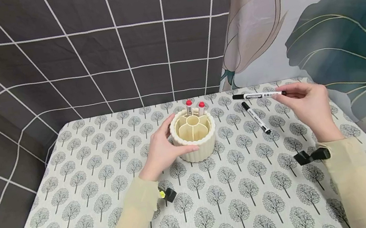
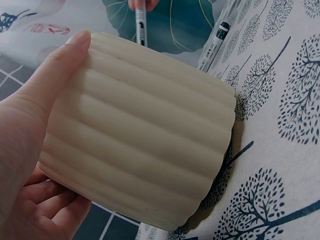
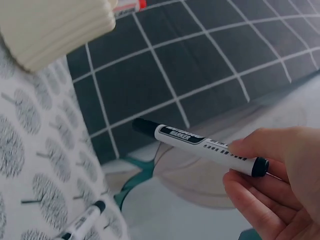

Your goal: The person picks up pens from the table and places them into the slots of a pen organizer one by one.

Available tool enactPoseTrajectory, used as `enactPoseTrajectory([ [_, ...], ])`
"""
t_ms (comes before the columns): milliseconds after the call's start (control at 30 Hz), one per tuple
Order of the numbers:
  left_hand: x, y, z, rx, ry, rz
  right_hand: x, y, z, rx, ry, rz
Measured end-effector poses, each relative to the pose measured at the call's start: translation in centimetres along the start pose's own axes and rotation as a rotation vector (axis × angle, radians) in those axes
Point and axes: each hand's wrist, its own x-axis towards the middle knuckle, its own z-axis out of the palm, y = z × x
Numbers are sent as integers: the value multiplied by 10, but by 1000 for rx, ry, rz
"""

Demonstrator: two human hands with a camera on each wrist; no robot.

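My left hand [image 1: 160,147] grips a cream, ribbed pen holder [image 1: 197,153] from its left side, thumb in front and fingers behind. The holder stands upright and has several petal-shaped compartments around a round middle one. Two red-capped markers [image 1: 189,107] stand in its back compartments. Off to the right, my right hand [image 1: 309,107] pinches a white marker with a black cap [image 1: 256,95] near its rear end; in the right wrist view this marker [image 3: 195,147] is held above the table, cap pointing away from the hand. Another black-capped marker [image 1: 255,118] lies on the cloth below it.
A tablecloth [image 1: 107,223] printed with trees covers the table. Behind it hangs a dark cloth with a white grid [image 1: 85,53], and a leaf-patterned curtain [image 1: 336,32] hangs at the right. Black straps [image 1: 311,156] are on the wrists.
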Motion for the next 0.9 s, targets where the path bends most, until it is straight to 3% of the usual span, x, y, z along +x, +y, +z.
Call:
enactPoseTrajectory([
  [367, 0, 0, 0, -2, 4, 5, -4, -37, 1, 153, 15, -67],
  [567, 0, 0, 0, 7, 3, 6, -8, -58, -1, 179, 13, -76],
  [900, 0, 0, 0, 0, 6, 8, -14, -80, 4, 235, 7, -161],
])
